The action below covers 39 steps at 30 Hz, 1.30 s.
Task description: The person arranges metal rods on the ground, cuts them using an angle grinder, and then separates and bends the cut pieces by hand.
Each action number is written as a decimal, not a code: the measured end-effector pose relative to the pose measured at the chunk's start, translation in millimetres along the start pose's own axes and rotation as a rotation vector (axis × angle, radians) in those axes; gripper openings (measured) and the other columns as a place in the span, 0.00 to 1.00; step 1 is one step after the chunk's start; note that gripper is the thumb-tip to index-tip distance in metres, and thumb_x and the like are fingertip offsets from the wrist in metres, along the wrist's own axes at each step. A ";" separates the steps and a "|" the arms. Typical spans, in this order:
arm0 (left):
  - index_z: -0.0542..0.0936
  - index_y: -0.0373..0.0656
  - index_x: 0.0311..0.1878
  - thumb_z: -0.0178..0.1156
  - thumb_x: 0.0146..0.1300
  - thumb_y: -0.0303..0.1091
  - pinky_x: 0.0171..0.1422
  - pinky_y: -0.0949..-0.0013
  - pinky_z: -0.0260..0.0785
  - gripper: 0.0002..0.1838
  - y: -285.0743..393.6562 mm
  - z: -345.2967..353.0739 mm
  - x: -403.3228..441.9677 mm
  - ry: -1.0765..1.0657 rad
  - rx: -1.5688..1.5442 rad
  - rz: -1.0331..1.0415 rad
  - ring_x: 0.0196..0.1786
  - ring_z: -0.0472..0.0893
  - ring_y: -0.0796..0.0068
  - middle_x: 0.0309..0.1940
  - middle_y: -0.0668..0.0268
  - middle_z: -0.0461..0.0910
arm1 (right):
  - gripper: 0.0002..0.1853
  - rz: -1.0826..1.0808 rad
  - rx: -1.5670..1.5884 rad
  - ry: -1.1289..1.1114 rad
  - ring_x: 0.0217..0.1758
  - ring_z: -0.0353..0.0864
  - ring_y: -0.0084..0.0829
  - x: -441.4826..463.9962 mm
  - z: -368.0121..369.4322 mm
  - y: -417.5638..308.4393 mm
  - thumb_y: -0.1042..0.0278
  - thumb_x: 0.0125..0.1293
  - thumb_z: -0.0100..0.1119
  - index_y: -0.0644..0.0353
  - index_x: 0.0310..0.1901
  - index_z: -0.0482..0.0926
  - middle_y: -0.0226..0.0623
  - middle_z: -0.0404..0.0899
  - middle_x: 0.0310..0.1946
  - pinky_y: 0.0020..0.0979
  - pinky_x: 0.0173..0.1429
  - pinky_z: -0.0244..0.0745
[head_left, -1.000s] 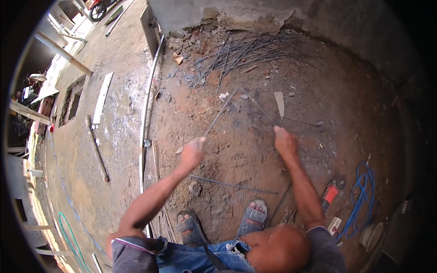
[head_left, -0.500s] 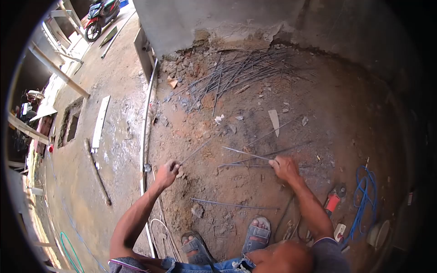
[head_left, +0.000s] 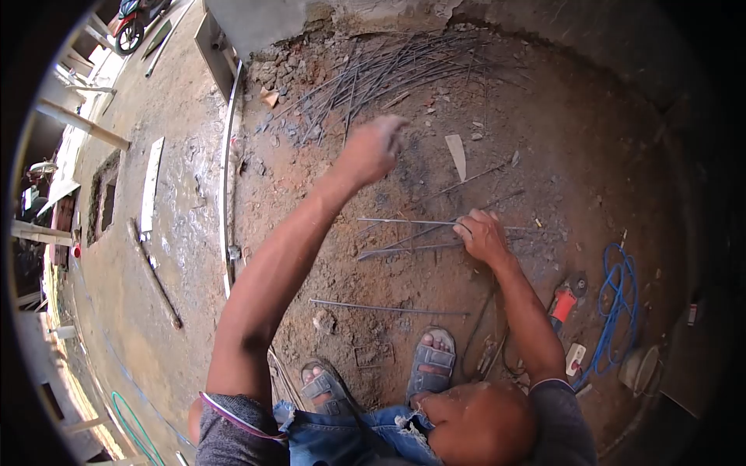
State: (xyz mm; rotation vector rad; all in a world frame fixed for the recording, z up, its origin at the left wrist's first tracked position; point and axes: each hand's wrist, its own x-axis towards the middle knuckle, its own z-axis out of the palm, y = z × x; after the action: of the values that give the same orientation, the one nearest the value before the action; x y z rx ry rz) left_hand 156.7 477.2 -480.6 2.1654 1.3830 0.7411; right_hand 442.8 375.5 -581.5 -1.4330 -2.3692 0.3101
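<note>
My right hand is closed around a thin steel rod, low over the dirt floor. Just below it, another steel rod lies on the ground, with a further rod crossing nearby. My left hand is stretched forward, near the front of a heap of thin steel rods. Motion smears its fingers, and no rod shows clearly in it. One more loose rod lies closer to my sandalled feet.
An angle grinder lies at right, beside a coiled blue cable and a white power socket. A pale flat shard rests ahead of my right hand. A long white strip edges the dirt at left; a grey wall stands behind the heap.
My left hand has swung forward and right toward the heap; the rod it held is no longer visible in it. My right hand keeps its rod, now more level. The view has tilted down.
</note>
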 end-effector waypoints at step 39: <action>0.79 0.38 0.50 0.55 0.71 0.39 0.54 0.69 0.70 0.14 -2.1 70.8 -119.9 -0.023 -0.709 -0.484 0.45 0.80 0.74 0.42 0.66 0.81 | 0.23 1.351 1.181 0.533 0.34 0.77 0.31 28.1 122.3 -3.3 0.79 0.51 0.70 0.61 0.44 0.65 0.38 0.74 0.35 0.33 0.34 0.77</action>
State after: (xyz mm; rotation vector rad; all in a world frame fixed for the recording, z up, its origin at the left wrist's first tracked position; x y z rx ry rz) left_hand 160.1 361.4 -557.8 1.2351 1.2945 0.8397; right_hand 378.4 398.3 -686.8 -1.7535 -0.2581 1.1581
